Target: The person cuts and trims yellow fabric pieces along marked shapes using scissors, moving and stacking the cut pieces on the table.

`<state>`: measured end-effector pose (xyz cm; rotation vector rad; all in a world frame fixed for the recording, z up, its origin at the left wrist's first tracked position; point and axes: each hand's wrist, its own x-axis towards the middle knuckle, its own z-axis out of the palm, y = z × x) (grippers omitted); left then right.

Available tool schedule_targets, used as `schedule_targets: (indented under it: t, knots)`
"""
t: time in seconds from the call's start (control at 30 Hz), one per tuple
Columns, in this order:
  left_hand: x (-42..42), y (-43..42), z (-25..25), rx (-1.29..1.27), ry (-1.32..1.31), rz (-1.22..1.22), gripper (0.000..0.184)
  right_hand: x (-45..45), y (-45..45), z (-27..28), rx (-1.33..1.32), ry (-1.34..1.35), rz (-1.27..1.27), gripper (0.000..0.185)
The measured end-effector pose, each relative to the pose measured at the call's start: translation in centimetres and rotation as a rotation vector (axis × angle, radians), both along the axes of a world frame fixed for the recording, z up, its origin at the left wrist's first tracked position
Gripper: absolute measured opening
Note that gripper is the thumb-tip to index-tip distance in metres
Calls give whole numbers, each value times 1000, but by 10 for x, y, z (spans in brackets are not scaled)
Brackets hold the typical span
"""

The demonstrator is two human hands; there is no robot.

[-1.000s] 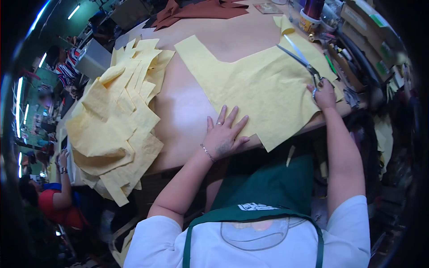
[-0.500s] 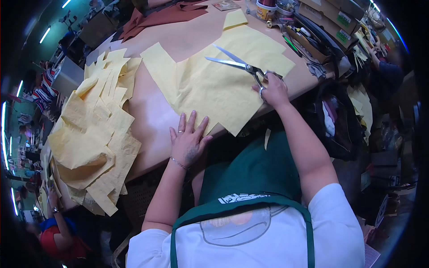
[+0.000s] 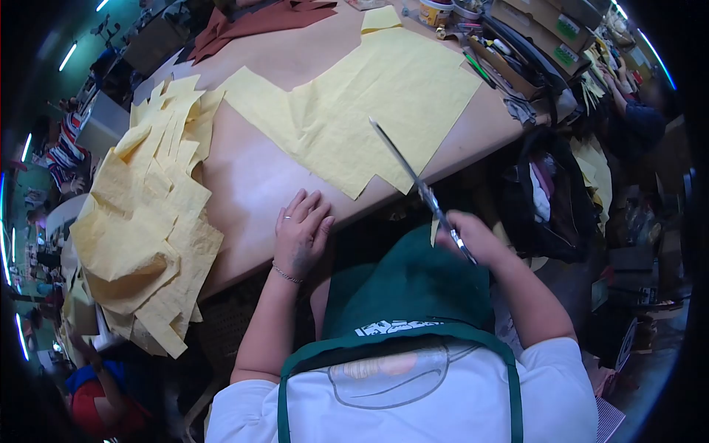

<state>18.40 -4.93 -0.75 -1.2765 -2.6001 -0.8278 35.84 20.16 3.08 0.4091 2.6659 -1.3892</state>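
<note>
My right hand (image 3: pixel 473 238) grips the handles of the metal scissors (image 3: pixel 402 161), held in front of the table edge, with the blades looking closed and pointing up and left across the cloth's lower corner. A wide yellow cloth piece (image 3: pixel 369 96) lies flat on the table (image 3: pixel 255 181). Just below its lower left edge, my left hand (image 3: pixel 301 230) rests at the table edge, fingers slightly apart and nothing in them. To the left sits a rumpled stack of yellow cloth pieces (image 3: pixel 144 214), overhanging the edge.
Brown cloth (image 3: pixel 255 28) lies at the table's far side. Pens, a tub (image 3: pixel 434 12) and cardboard boxes (image 3: pixel 543 26) crowd the far right. A black bag (image 3: pixel 550 199) is beside the table at right. Other people are at the lower left and upper right.
The scissors have come down toward my body, and their blades have closed. My left hand has come off the cloth's corner. The cloth has shifted up the table, and the view has turned right.
</note>
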Motion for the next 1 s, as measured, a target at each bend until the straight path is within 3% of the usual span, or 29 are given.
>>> schedule_targets:
  t: [0.03, 0.07, 0.23, 0.27, 0.43, 0.53, 0.63, 0.67, 0.83, 1.0]
  knots:
    - [3, -2, 2, 11, 25, -15, 25, 12, -6, 7, -227, -229, 20, 33]
    - [6, -2, 4, 17, 46, -24, 25, 26, -5, -2, -463, -294, 92, 39]
    - [23, 4, 3, 35, 79, 79, 26, 50, 18, -4, -886, -517, 244, 58]
    - [24, 8, 3, 1, 83, 109, 27, 47, 17, 1, -814, -599, 222, 70]
    - [28, 19, 11, -105, 129, 161, 28, 43, 14, -5, -940, -560, 161, 77]
    - [22, 19, 12, 123, 17, 62, 21, 26, 2, -6, -867, -529, 107, 76]
    - [31, 25, 20, 444, -1142, 187, 19, 5, 3, -14, -809, -497, 249, 68]
    - [32, 26, 19, 533, -1311, 182, 21, -3, -1, -13, -756, -473, 290, 66]
    - [27, 33, 21, 596, -1520, 240, 21, -23, -15, -4, -451, -439, 305, 61]
    - [17, 47, 24, 593, -1549, 285, 17, -32, -10, -3, -395, -452, 348, 61]
